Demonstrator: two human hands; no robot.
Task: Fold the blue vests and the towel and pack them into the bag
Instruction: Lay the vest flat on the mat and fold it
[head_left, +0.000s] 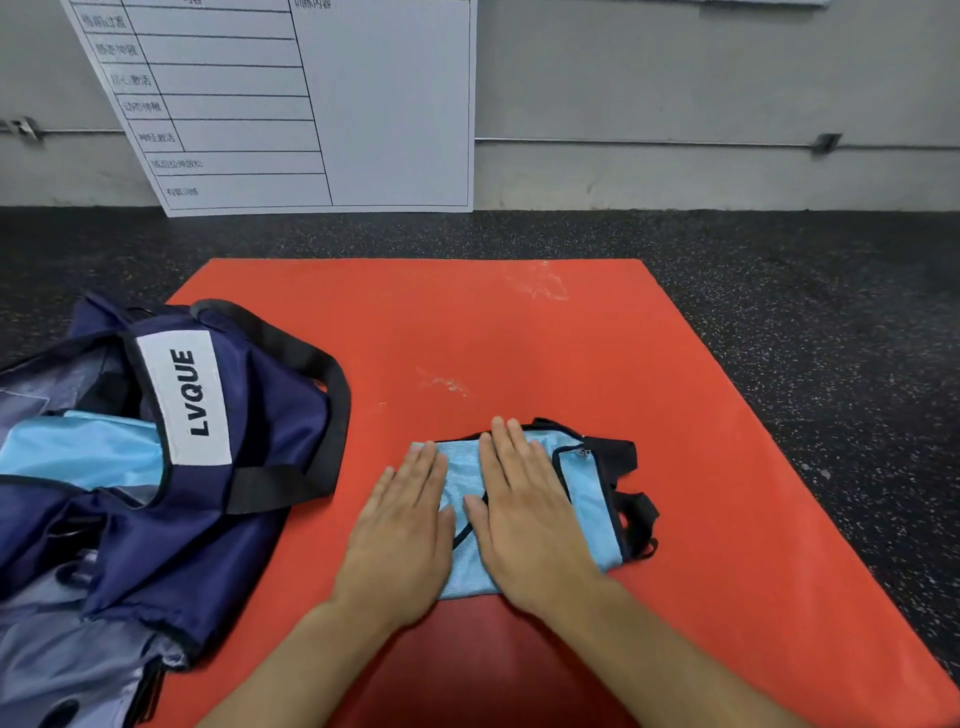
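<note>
Blue vest (582, 488) folded small, lying flat near the front edge of the red mat (519, 332), a little right of centre, black trim and straps bunched at its right side. Left hand (402, 525) and right hand (524, 514) both flat on it, fingers straight and together, pressing down, gripping nothing. Smoothing step, by the look of it: best done with palms sliding outward from the middle to push air out, keeping the edges square, tucking those loose black straps under before lifting so the bundle holds shape. Navy bag (171, 467) slumped open over the mat's left edge, more light blue fabric (78, 457) already showing inside. White patch on the bag reads "LVQUE" in black capitals. Whiteboard (291, 104) leaning on the wall beyond the far edge, a ruled table with Chinese characters, too small to read reliably.
</note>
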